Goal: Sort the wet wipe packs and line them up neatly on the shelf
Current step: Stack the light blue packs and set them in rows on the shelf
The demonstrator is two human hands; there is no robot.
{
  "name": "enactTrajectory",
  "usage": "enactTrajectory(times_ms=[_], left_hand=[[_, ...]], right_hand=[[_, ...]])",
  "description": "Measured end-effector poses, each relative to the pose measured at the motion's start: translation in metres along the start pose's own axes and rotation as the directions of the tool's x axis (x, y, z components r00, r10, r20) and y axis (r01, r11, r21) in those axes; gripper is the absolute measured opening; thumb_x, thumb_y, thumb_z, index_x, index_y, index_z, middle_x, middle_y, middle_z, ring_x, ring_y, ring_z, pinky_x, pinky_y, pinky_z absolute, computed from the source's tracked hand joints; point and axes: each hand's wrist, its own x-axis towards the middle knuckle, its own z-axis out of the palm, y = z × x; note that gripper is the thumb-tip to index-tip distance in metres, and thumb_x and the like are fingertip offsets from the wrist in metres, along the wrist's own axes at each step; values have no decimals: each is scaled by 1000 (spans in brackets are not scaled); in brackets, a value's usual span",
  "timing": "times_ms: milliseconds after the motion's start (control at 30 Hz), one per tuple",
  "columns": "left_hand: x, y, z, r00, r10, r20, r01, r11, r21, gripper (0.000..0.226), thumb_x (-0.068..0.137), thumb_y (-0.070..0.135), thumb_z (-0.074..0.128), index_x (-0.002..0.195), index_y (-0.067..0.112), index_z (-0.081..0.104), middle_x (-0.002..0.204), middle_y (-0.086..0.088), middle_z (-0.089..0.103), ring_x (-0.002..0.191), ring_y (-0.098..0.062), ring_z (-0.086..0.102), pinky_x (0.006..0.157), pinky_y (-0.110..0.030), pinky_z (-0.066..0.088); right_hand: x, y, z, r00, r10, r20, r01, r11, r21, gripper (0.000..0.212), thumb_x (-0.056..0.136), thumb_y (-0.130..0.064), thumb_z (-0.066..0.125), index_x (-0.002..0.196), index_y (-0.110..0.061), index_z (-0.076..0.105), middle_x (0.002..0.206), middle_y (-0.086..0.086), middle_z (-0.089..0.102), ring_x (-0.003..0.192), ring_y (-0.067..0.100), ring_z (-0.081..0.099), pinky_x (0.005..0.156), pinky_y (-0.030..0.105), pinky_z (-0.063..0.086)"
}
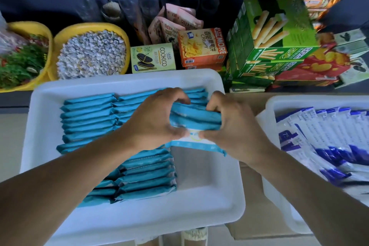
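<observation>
A white tray (pixel 209 195) in front of me holds rows of teal wet wipe packs (pixel 89 118) standing on edge. Another row of teal packs (pixel 145 177) fills the tray's near middle. My left hand (pixel 153 118) and my right hand (pixel 233 126) together grip a small bundle of teal packs (pixel 194 118) over the tray's right half, fingers curled round its ends. One pack in the bundle shows its white and light-blue face. The tray's near right corner is bare.
A second white tray (pixel 279 104) at the right holds blue-and-white wipe packs (pixel 323 136). Behind, the shelf carries two yellow bowls (pixel 91 28), a Cookico box (pixel 153 58), an orange cracker box (pixel 201 46) and green biscuit-stick boxes (pixel 275 46). Cardboard lies under the trays.
</observation>
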Motion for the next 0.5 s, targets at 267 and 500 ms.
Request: enactTrajectory(times_ms=[267, 500], left_hand=[[-26, -32, -9, 967, -218, 131, 206, 973, 104, 31, 64, 31, 84, 76, 34, 56, 70, 12, 60, 61, -3, 54, 59, -26, 40], [-50, -71, -15, 954, -301, -2, 301, 951, 76, 66, 73, 32, 79, 132, 17, 53, 135, 3, 55, 114, -16, 56, 87, -15, 34]], right_hand=[[-1, -18, 27, 999, 15, 41, -27, 946, 323, 21, 83, -27, 70, 85, -12, 57, 77, -6, 64, 76, 6, 58, 60, 10, 39], [44, 17, 77, 998, 64, 18, -52, 918, -392, 45, 80, -6, 68, 120, -4, 51, 118, 14, 54, 109, 31, 53, 89, 39, 46]])
